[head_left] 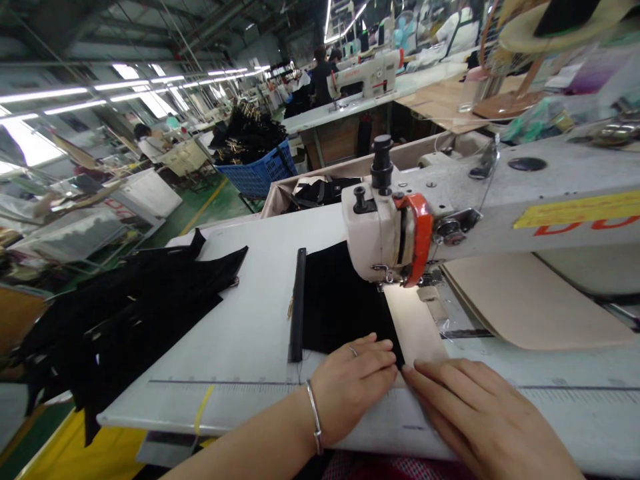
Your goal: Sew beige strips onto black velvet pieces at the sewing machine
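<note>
A black fabric piece (340, 300) lies flat on the sewing table, its right edge running up under the head of the sewing machine (375, 233). Along its left side is a black zipper strip (299, 307) with a gold-coloured pull (291, 307). My left hand (357, 380) rests flat on the fabric's near right corner, fingers stretched out. Against that corner, my right hand (465, 407) lies with straight fingers on the near end of a cream strip (415, 323). This strip borders the fabric and reaches back beneath the needle area. The machine's foot partly hides where they meet.
Black sewn pieces (125, 313) are heaped over the table's left end. Beige panels (540, 300) lie right of the needle. A printed ruler (225, 385) runs along the front edge. Behind stand a blue crate (260, 170) of black pieces and another sewing machine (367, 77).
</note>
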Action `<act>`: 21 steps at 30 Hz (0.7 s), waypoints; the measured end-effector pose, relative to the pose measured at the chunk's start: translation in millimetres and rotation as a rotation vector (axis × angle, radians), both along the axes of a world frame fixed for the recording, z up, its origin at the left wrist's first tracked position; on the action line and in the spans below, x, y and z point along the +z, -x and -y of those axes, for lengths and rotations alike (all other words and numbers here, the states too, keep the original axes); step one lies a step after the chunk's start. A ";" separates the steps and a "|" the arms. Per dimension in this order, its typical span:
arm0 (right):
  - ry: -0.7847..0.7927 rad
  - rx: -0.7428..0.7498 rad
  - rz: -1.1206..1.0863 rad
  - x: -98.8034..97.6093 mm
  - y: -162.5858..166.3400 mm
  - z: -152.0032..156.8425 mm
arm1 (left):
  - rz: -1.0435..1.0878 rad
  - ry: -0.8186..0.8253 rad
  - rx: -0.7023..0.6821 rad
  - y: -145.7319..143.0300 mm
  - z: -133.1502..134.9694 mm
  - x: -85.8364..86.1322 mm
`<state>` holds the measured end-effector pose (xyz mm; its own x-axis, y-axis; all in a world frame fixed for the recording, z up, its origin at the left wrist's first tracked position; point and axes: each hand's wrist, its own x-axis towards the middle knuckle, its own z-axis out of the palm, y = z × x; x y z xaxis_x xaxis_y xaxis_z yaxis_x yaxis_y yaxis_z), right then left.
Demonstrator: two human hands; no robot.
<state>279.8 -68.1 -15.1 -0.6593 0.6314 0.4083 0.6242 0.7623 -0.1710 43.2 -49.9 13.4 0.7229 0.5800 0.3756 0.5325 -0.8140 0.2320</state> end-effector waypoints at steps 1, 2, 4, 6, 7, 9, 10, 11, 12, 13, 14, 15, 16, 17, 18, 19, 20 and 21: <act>0.006 -0.009 0.006 0.8 1.1 -1.4 | -0.007 -0.015 -0.001 0.0 -1.6 0.7; 0.009 -0.023 0.008 1.8 2.4 -3.1 | -0.018 -0.028 0.000 0.1 -3.6 1.5; 0.012 -0.050 -0.007 3.8 5.0 -7.3 | -0.048 -0.048 0.013 0.4 -8.4 2.7; 0.014 -0.068 -0.023 5.6 7.4 -12.3 | -0.087 -0.060 0.027 0.7 -14.1 2.7; 0.015 -0.073 -0.027 6.4 8.5 -15.0 | -0.105 -0.063 0.032 0.9 -17.2 2.2; 0.023 -0.084 -0.026 8.0 10.4 -20.7 | -0.133 -0.066 0.038 1.4 -23.6 0.2; 0.028 -0.092 -0.025 8.8 11.2 -23.8 | -0.144 -0.067 0.041 1.7 -26.8 -1.0; 0.035 -0.097 -0.025 9.6 11.8 -26.9 | -0.153 -0.065 0.043 2.1 -30.0 -2.0; 0.046 -0.100 -0.025 10.3 12.4 -30.2 | -0.164 -0.061 0.045 2.5 -33.1 -2.9; 0.057 -0.104 -0.023 10.9 12.9 -33.6 | -0.173 -0.057 0.047 2.9 -36.2 -3.4; 0.070 -0.105 -0.019 11.5 13.3 -37.2 | -0.181 -0.051 0.049 3.2 -39.2 -3.8; 0.082 -0.102 -0.012 12.0 13.8 -40.8 | -0.185 -0.044 0.048 3.6 -42.2 -3.9; 0.092 -0.098 -0.002 12.5 14.3 -44.4 | -0.183 -0.040 0.048 3.9 -45.2 -3.8; 0.098 -0.095 0.009 13.2 15.0 -47.8 | -0.180 -0.036 0.050 4.1 -48.3 -3.8; 0.103 -0.093 0.021 14.0 15.8 -51.2 | -0.179 -0.032 0.053 4.4 -51.5 -3.7; 0.106 -0.090 0.030 15.0 16.7 -54.4 | -0.178 -0.028 0.053 4.5 -54.7 -3.6; 0.108 -0.087 0.037 16.2 17.7 -57.4 | -0.179 -0.021 0.053 4.7 -58.1 -3.5; 0.108 -0.088 0.044 17.3 18.7 -60.3 | -0.180 -0.011 0.058 4.8 -61.5 -3.4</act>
